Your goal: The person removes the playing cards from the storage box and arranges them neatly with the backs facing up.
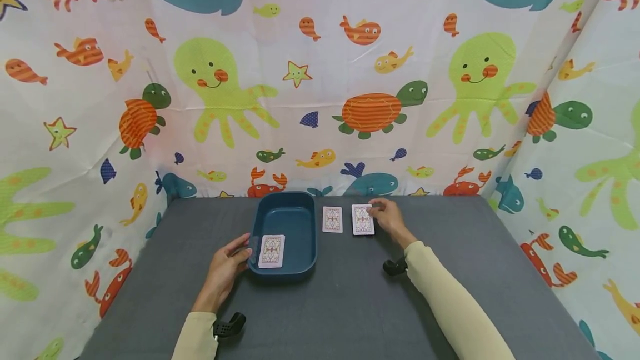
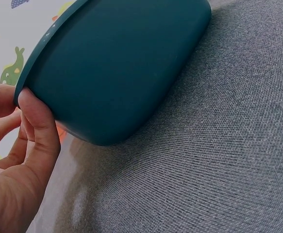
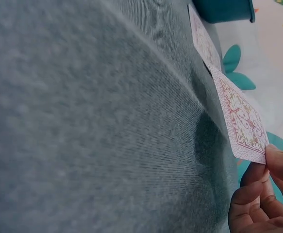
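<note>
My left hand (image 1: 226, 265) pinches the left rim of a dark teal plastic tub (image 1: 285, 274), thumb outside and fingers over the edge; the left wrist view shows this grip on the rim (image 2: 39, 46) closely. Inside the tub, a face-down playing card (image 1: 271, 251) lies at the near left. Right of the tub, another face-down card (image 1: 332, 219) rests on the table. My right hand (image 1: 389, 216) pinches a third playing card (image 1: 362, 220) by its corner. In the right wrist view this card (image 3: 243, 119) is raised at an angle, its shadow on the cloth below.
A grey cloth-covered table (image 1: 340, 315) lies under everything. Behind it and along both sides hangs a white curtain (image 1: 300, 110) printed with sea animals. A dark wrist camera (image 1: 230, 325) is strapped to the left wrist, another camera (image 1: 395, 266) to the right.
</note>
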### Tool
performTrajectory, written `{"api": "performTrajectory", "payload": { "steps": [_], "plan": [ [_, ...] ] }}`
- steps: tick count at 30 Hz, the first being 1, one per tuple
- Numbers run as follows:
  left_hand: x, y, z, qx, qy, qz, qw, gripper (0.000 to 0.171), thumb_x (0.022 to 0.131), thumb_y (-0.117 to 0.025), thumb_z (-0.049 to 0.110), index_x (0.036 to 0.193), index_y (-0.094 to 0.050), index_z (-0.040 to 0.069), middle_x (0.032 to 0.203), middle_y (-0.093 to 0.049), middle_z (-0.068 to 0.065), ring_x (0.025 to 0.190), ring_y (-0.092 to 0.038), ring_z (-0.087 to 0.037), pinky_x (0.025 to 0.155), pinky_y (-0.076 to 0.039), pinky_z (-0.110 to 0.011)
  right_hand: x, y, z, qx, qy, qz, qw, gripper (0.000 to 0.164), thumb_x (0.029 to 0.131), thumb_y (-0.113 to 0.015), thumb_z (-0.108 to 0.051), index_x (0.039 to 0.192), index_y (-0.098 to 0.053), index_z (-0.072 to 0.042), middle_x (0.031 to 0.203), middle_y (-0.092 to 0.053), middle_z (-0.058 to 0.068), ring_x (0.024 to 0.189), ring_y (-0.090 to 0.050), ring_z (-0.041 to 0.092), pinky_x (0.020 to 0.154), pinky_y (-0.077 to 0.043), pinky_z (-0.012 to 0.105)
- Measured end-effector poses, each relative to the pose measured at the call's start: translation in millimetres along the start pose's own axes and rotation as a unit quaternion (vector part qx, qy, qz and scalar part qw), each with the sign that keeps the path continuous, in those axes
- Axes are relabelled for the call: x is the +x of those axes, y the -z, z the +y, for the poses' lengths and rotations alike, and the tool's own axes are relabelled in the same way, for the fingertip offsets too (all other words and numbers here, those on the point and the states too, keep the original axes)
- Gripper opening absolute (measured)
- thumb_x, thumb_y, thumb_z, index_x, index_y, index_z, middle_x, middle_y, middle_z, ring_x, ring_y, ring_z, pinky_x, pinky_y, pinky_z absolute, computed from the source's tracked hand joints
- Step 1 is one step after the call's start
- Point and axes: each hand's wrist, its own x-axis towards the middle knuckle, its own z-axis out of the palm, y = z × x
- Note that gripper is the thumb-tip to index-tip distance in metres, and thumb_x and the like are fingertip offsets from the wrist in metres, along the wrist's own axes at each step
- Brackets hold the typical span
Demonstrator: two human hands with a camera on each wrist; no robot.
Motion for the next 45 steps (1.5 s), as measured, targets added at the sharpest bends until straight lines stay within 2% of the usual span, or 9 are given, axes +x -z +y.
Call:
{"api": "performTrajectory", "payload": {
  "steps": [8, 15, 20, 29, 38, 42, 45],
  "plan": [
    [-0.4, -0.3, 1.0, -0.001, -0.001, 0.003, 1.0000, 0.048, 0.097, -0.057, 0.007, 0.144, -0.049, 0.012, 0.144, -0.044, -0.014, 0.102, -0.053, -0.015, 0.076, -0.050, -0.024, 9.6, -2.8, -2.1, -0.014, -0.017, -0.012, 1.000, 0.028, 0.095, -0.064, -0.019, 0.121, -0.066, -0.010, 0.116, -0.069, 0.016, 0.099, -0.064, 0.024, 0.074, -0.048, 0.031],
    [-1.2, -1.4, 0.0, 0.002, -0.005, 0.009, 0.9999, 0.047, 0.097, -0.058, 0.007, 0.143, -0.051, 0.012, 0.141, -0.045, -0.013, 0.099, -0.054, -0.012, 0.076, -0.051, -0.025, 10.5, -4.4, -0.8, -0.032, 0.001, -0.005, 0.999, 0.026, 0.094, -0.065, -0.018, 0.117, -0.066, -0.005, 0.107, -0.069, 0.016, 0.085, -0.059, 0.020, 0.068, -0.046, 0.028],
    [-0.4, -2.2, -3.3, 0.003, -0.007, 0.008, 0.9999, 0.047, 0.097, -0.057, 0.007, 0.143, -0.051, 0.013, 0.139, -0.045, -0.012, 0.099, -0.053, -0.014, 0.076, -0.050, -0.025, 14.5, -5.2, 6.3, -0.048, -0.006, -0.011, 0.999, 0.027, 0.095, -0.064, -0.018, 0.118, -0.066, -0.005, 0.108, -0.068, 0.015, 0.087, -0.058, 0.021, 0.069, -0.045, 0.027],
    [2.4, -1.1, -4.9, 0.003, -0.007, 0.010, 0.9999, 0.046, 0.096, -0.057, 0.006, 0.141, -0.053, 0.014, 0.138, -0.048, -0.011, 0.102, -0.055, -0.018, 0.076, -0.051, -0.026, 21.6, -7.8, 11.6, -0.075, 0.000, -0.003, 0.997, 0.025, 0.092, -0.068, -0.021, 0.113, -0.069, -0.008, 0.096, -0.063, 0.010, 0.079, -0.053, 0.020, 0.061, -0.042, 0.027],
    [0.1, -2.5, -2.7, 0.002, -0.008, 0.005, 1.0000, 0.048, 0.097, -0.058, 0.007, 0.144, -0.050, 0.012, 0.141, -0.044, -0.014, 0.101, -0.053, -0.016, 0.075, -0.050, -0.025, 23.1, -9.1, 14.7, -0.116, 0.018, 0.013, 0.993, 0.025, 0.091, -0.068, -0.022, 0.111, -0.071, -0.007, 0.101, -0.067, 0.014, 0.084, -0.055, 0.023, 0.065, -0.043, 0.029],
    [-0.1, -1.9, -2.4, 0.005, -0.009, 0.006, 0.9999, 0.047, 0.097, -0.058, 0.007, 0.143, -0.050, 0.012, 0.141, -0.045, -0.013, 0.101, -0.052, -0.015, 0.075, -0.050, -0.025, 23.2, -8.4, 11.9, -0.111, 0.016, 0.007, 0.994, 0.029, 0.091, -0.069, -0.024, 0.114, -0.069, -0.008, 0.105, -0.068, 0.015, 0.087, -0.057, 0.025, 0.068, -0.045, 0.031],
    [1.2, -1.6, -1.9, 0.004, -0.009, 0.008, 0.9999, 0.047, 0.097, -0.057, 0.006, 0.143, -0.051, 0.012, 0.140, -0.045, -0.013, 0.103, -0.052, -0.017, 0.076, -0.050, -0.025, 23.4, -8.1, 9.6, -0.098, 0.010, 0.008, 0.995, 0.030, 0.090, -0.069, -0.024, 0.115, -0.068, -0.008, 0.105, -0.068, 0.015, 0.084, -0.058, 0.023, 0.065, -0.045, 0.030]
  ]
}}
